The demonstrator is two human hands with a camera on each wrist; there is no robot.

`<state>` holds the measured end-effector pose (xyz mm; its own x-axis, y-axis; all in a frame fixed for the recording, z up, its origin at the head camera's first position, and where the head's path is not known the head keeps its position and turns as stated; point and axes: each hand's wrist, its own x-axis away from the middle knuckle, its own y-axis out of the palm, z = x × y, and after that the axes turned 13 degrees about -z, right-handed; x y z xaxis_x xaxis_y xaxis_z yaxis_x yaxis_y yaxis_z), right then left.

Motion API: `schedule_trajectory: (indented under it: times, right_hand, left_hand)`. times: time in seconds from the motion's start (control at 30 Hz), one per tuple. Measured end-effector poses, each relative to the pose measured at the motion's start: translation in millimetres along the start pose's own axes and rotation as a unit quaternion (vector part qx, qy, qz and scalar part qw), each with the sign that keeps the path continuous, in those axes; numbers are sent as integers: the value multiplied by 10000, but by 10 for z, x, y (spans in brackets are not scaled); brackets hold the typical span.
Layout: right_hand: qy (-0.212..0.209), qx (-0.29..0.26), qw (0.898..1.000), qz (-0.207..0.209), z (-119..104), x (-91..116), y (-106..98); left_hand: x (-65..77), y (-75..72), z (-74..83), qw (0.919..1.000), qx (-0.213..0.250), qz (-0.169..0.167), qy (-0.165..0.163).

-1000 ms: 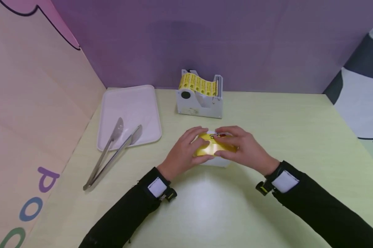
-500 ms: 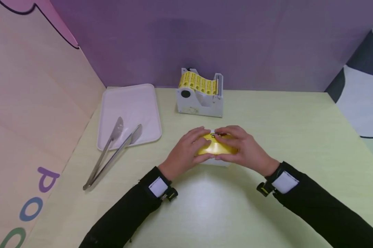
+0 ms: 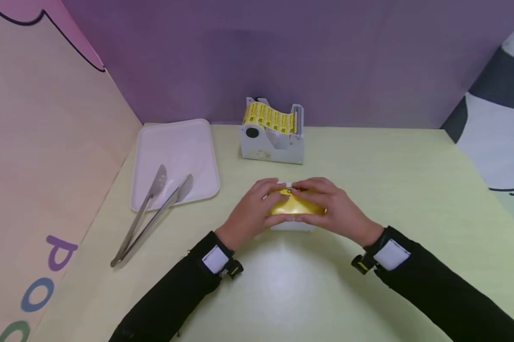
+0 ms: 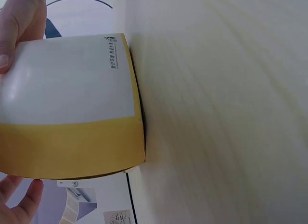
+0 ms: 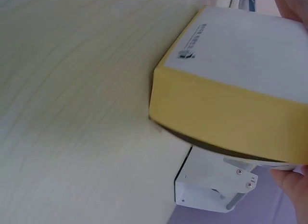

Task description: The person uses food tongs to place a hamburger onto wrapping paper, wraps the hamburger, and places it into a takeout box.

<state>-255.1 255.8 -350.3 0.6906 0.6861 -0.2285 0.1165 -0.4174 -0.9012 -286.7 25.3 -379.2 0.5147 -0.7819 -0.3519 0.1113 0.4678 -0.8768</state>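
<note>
A small paper box, its top yellow (image 3: 297, 205) and its front white (image 3: 293, 225), sits in front of me on the table. In the left wrist view its white face (image 4: 72, 84) has small print near one corner, beside a yellow side. My left hand (image 3: 254, 206) grips the left half of the box, fingers at the far edge and thumb along the front. My right hand (image 3: 335, 206) holds the right half the same way. Both thumb tips come close together at the front. Fingers cover most of the dark print on the top.
Behind the box stands a grey label dispenser (image 3: 271, 148) with a roll of yellow labels (image 3: 269, 118). To the left, metal tongs (image 3: 147, 216) lie partly over a white tray (image 3: 197, 152). A purple backdrop (image 3: 325, 66) rises at the table's far edge.
My right thumb has shifted toward the left thumb along the front edge. The fingers now cover the red and black print on the box top. Tongs, tray and dispenser stay put.
</note>
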Motion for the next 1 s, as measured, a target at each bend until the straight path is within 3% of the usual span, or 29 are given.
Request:
schedule_trajectory:
  times: [0.23,0.53,0.63,0.73,0.8,0.87,0.9,1.0]
  right_hand:
    - [-182,245,9995,32,18,25,33]
    - [-126,335,9993,78,27,52,22]
    - [-115,399,9991,53,29,59,13]
    - [-89,384,9992,72,24,63,6]
    - [-21,338,9994,71,21,65,5]
    - [70,285,9996,53,16,67,7]
    - [123,274,9995,40,14,68,8]
    - [210,261,9994,44,8,69,10]
  left_hand:
    - [6,3,-12,10000,-60,20,-3]
    - [-24,-14,-8,9993,-279,-1,252]
    - [-21,-19,-8,9997,-77,-64,244]
    - [6,-33,-17,9951,978,-109,-101]
    - [41,-45,-23,9844,1681,65,-508]
    - [88,-50,-16,9745,2034,335,-892]
    - [112,-50,-4,9734,2004,468,-1008]
    - [172,-35,57,9847,1121,738,-1108]
